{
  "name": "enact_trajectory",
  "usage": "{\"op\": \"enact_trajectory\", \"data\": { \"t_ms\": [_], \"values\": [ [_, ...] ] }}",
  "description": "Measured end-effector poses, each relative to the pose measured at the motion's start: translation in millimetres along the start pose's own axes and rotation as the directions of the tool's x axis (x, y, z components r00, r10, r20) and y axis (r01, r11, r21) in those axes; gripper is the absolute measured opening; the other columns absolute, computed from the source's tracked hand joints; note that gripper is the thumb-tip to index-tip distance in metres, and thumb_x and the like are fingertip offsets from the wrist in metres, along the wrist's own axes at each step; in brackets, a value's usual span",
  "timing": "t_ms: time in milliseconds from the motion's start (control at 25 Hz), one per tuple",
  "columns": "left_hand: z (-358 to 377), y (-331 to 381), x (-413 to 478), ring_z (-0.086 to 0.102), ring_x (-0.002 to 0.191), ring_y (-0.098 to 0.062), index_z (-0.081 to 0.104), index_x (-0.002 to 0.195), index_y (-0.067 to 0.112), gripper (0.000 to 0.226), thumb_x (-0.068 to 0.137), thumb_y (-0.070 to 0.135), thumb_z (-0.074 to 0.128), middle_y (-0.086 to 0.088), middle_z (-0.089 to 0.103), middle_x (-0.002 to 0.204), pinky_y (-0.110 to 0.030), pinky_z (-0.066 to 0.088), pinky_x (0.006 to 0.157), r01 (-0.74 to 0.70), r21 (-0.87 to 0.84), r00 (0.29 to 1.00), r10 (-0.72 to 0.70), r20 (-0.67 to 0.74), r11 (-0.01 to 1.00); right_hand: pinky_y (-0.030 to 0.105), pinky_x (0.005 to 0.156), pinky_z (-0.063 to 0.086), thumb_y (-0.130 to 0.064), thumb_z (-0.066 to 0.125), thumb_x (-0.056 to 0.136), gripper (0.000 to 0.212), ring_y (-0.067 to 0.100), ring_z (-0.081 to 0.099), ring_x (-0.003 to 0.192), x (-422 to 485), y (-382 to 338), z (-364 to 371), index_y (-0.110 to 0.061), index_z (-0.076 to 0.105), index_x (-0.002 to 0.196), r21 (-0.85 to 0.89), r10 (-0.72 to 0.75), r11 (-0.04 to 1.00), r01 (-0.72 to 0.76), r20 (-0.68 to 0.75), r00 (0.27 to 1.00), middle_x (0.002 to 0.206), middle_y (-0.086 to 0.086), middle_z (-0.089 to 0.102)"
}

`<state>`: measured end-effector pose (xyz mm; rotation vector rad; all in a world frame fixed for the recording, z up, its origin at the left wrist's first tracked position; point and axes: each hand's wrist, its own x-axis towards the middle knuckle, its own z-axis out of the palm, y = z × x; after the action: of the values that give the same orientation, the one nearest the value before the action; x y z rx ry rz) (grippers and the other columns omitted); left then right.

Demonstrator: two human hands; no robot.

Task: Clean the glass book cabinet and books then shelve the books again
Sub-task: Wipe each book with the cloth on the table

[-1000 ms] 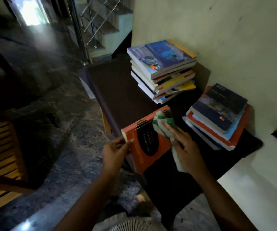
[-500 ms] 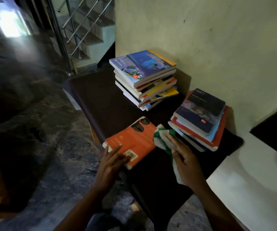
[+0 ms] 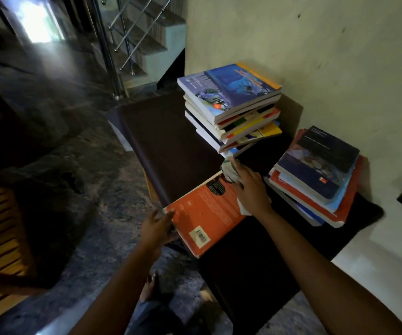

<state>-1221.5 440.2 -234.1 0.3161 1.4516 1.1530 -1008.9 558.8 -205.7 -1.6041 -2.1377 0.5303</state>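
The orange book point(image 3: 209, 213) lies flat, back cover up, at the near left edge of the dark tabletop point(image 3: 171, 141). Its near corner, the one beside the white barcode label point(image 3: 201, 236), juts out past the edge over the floor point(image 3: 74, 165).

The left hand point(image 3: 157, 226) grasps the book at its left corner. The thumb lies on the cover, and the other fingers wrap down at the edge, where I can't follow them.

The right hand point(image 3: 250, 189) rests on the book's far right corner with its fingers stretched out rather than clenched, pressing a green-and-white cloth point(image 3: 229, 169) against the cover. The cloth bunches up beyond the fingertips, and a white end of it shows from under the heel of the palm.

Two stacks of books stand further in on the tabletop. The taller stack point(image 3: 231, 105) sits toward the far edge, close to the wall point(image 3: 316, 44). It has a blue cover on top, and the books below it are fanned out unevenly. The bunched cloth is just beside its lowest book.

The shorter stack point(image 3: 316, 177) sits at the right edge, also against the wall, with a dark blue book uppermost and a wide red one near the bottom. The right hand lies between the orange book and this stack.

A white ledge point(image 3: 376, 262) adjoins the tabletop's right side, and a steel stair railing point(image 3: 112, 44) rises beyond its far left corner.
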Motion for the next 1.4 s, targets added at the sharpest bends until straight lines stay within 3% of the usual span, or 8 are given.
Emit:
{"op": "enact_trajectory", "data": {
  "t_ms": [320,480,600,760,1040,1160,1240,1400],
  "values": [
    [-6,3,18,0.065,0.071,-0.023,0.059,0.096,0.0,0.01,0.093,0.004,0.051,-0.015,0.064,0.085,-0.03,0.058,0.051,0.14,-0.101,0.99,-0.14,0.015,0.985,0.045,0.103,0.033,-0.018,0.048,0.089,0.065,0.031,0.027,0.134,-39,-45,59,-0.033,0.02,0.146,-0.323,-0.004,0.946,0.031,0.084,0.996,0.152,0.004,0.025],
    [-7,2,12,0.066,0.062,-0.02,0.058,0.082,0.007,0.023,0.098,0.013,0.043,-0.005,0.068,0.06,-0.029,0.056,0.051,0.157,-0.19,0.987,-0.159,0.006,0.969,0.035,0.078,0.051,-0.019,0.042,0.078,0.058,0.025,0.048,0.109,-93,-79,89,-0.033,0.044,0.134,-0.183,-0.226,0.951,0.248,0.129,0.965,0.132,0.001,0.053],
    [-13,2,11,0.055,0.07,-0.022,0.055,0.075,0.01,0.04,0.099,0.037,0.036,-0.006,0.065,0.061,-0.035,0.047,0.06,0.187,-0.29,0.98,-0.2,-0.017,0.939,0.035,0.099,0.04,-0.019,0.036,0.085,0.058,0.018,0.037,0.123,-111,-76,85,-0.035,0.034,0.141,0.042,-0.31,0.95,0.308,0.187,0.932,0.142,-0.003,0.042],
    [4,-2,4,0.062,0.053,-0.011,0.062,0.086,0.011,0.017,0.092,0.026,0.057,-0.003,0.065,0.07,-0.021,0.049,0.046,0.055,-0.077,0.997,-0.059,-0.049,0.996,0.015,0.104,0.034,-0.004,0.043,0.092,0.056,-0.011,0.033,0.124,-126,-60,38,-0.043,0.035,0.131,0.492,-0.086,0.869,0.048,0.055,0.995,0.137,-0.009,0.036],
    [40,-2,-63,0.069,0.081,-0.013,0.065,0.114,0.006,0.032,0.083,0.014,0.064,-0.005,0.072,0.098,-0.027,0.059,0.071,-0.308,-0.049,0.945,0.312,0.098,0.95,0.009,0.106,0.026,-0.019,0.043,0.088,0.047,-0.018,0.029,0.127,-144,-18,-67,-0.034,0.034,0.131,0.53,0.119,0.848,0.002,-0.194,0.974,0.139,-0.02,0.035],
    [54,1,-96,0.066,0.095,-0.002,0.066,0.112,0.02,0.034,0.079,0.014,0.067,0.005,0.07,0.107,-0.019,0.054,0.082,-0.637,0.137,0.762,0.593,0.261,0.759,0.009,0.108,0.021,-0.019,0.042,0.088,0.046,-0.018,0.026,0.128,-163,-16,-96,-0.033,0.034,0.131,0.528,0.128,0.848,0.039,-0.276,0.953,0.138,-0.021,0.033],
    [59,-8,-102,0.06,0.1,0.009,0.064,0.115,0.026,0.035,0.084,0.009,0.062,0.019,0.064,0.115,-0.012,0.048,0.084,-0.872,0.255,0.489,0.758,0.432,0.417,0.018,0.112,0.022,-0.02,0.042,0.088,0.046,-0.005,0.028,0.134,-176,-11,-108,-0.031,0.035,0.133,0.51,0.151,0.86,0.031,-0.311,0.938,0.144,-0.012,0.035],
    [59,-76,-87,0.043,0.131,-0.014,0.06,0.123,0.018,0.029,0.1,0.022,0.042,0.008,0.052,0.136,-0.039,0.031,0.112,-0.977,-0.054,-0.141,0.436,0.889,-0.206,0.006,0.105,0.023,-0.017,0.042,0.09,0.047,-0.015,0.029,0.128,-211,-4,-114,-0.023,0.035,0.136,0.418,0.147,0.908,0.018,-0.36,0.921,0.141,-0.015,0.036]
  ]
}}
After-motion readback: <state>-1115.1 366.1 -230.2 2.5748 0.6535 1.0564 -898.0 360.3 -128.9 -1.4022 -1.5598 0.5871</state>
